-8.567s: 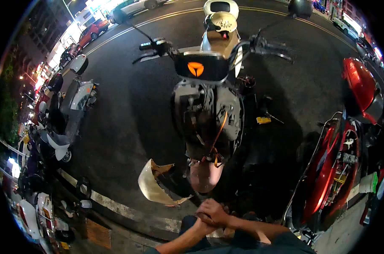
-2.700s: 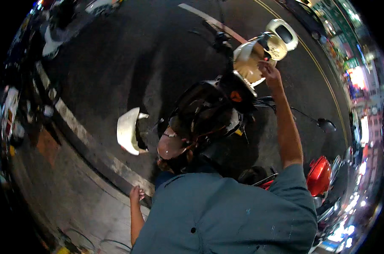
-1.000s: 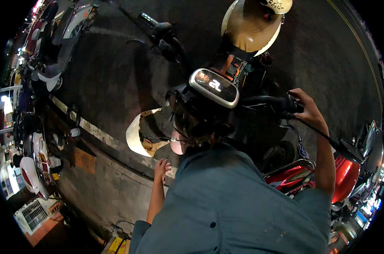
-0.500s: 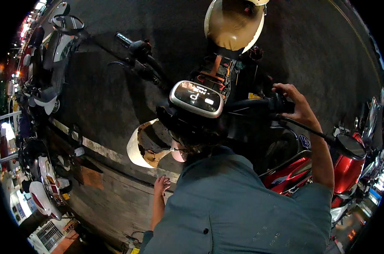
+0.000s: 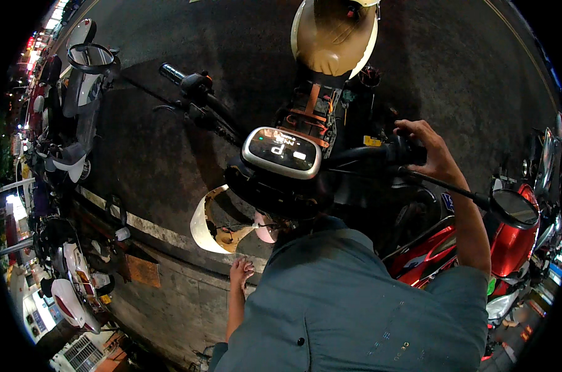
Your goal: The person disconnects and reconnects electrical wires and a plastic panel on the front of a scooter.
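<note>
Right hand (image 5: 438,152) part-curled, around handlebar grip (image 5: 409,152)

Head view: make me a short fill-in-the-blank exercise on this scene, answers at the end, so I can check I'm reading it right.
1. The right hand is at one end of the ____ of the scooter.
2. The display shows bright symbols, so it is switched ____.
3. The cream panel lies on the person's ____ side.
4. The parked scooter beside the person's right forearm is mostly ____ in colour.

Missing words: handlebar; on; left; red.
</note>
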Motion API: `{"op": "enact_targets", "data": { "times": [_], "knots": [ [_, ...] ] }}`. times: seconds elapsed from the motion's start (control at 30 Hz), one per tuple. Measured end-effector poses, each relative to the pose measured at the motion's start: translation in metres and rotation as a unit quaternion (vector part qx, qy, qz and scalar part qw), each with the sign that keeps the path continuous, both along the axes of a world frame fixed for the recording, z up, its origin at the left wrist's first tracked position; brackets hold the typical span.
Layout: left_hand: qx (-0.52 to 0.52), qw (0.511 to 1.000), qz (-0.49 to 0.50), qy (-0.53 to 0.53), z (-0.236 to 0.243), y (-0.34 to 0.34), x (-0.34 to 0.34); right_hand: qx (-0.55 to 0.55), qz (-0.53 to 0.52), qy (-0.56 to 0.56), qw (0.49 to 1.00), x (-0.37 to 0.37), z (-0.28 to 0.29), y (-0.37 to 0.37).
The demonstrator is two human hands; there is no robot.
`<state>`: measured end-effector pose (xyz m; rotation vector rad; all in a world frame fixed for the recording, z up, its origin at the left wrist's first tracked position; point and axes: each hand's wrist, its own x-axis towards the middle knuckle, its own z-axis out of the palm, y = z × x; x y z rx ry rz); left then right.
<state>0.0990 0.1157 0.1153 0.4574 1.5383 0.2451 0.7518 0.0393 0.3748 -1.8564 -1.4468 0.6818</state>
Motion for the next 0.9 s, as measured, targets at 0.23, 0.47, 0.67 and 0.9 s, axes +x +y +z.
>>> {"op": "enact_targets", "data": {
  "times": [0.23, 0.47, 0.67, 0.9],
  "knots": [
    [-0.014, 1.0, 0.002, 0.004, 0.002, -0.005, -0.007, -0.002, 0.009, -0.015, 1.0, 0.0, 0.004, 0.001],
    [-0.03, 0.999, 0.013, -0.018, -0.012, -0.006, -0.015, -0.003, 0.022, -0.004, 1.0, 0.009, -0.009, -0.002],
    [-0.006, 0.999, -0.049, 0.016, -0.021, -0.012, -0.023, -0.009, 0.011, -0.023, 1.0, 0.005, -0.004, 0.0],
    [-0.019, 0.998, -0.051, 0.022, -0.022, -0.019, -0.028, -0.014, 0.004, -0.02, 1.0, -0.001, 0.002, 0.002]
  ]
}}
